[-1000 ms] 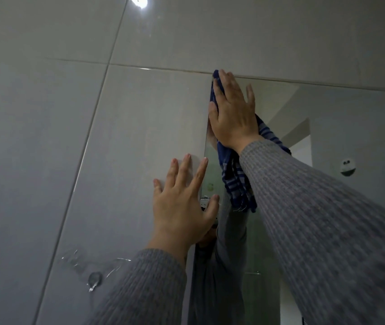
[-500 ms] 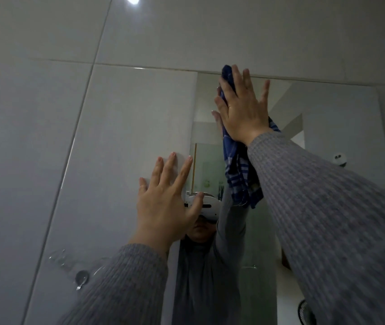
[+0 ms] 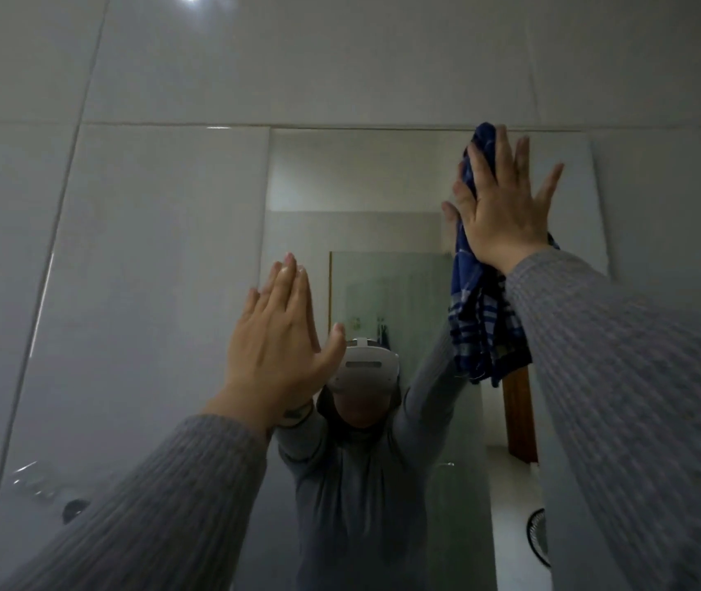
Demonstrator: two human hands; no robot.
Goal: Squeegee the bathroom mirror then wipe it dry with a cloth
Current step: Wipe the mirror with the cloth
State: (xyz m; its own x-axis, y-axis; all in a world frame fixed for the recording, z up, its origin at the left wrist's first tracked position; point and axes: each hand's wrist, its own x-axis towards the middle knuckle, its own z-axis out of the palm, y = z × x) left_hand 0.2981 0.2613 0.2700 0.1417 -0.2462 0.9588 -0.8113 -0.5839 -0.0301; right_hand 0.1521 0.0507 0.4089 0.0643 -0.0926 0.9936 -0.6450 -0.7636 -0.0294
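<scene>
The bathroom mirror [image 3: 382,185] is set into the grey tiled wall, its top edge just above my raised hands. My right hand [image 3: 504,206] presses a blue checked cloth [image 3: 483,326] flat against the glass near the mirror's top right, fingers spread; the cloth's loose end hangs down below the wrist. My left hand [image 3: 280,339] lies flat with fingers together at the mirror's left edge, holding nothing. Both arms wear grey knit sleeves. No squeegee is in view.
Glossy grey wall tiles [image 3: 126,249] surround the mirror. A small suction hook [image 3: 73,507] sits on the tile at lower left. The mirror reflects a person with raised arms, a brown door and a fan at lower right.
My right hand has slid the cloth along the top of the mirror from its left corner toward the right. The view has turned to face the mirror more squarely.
</scene>
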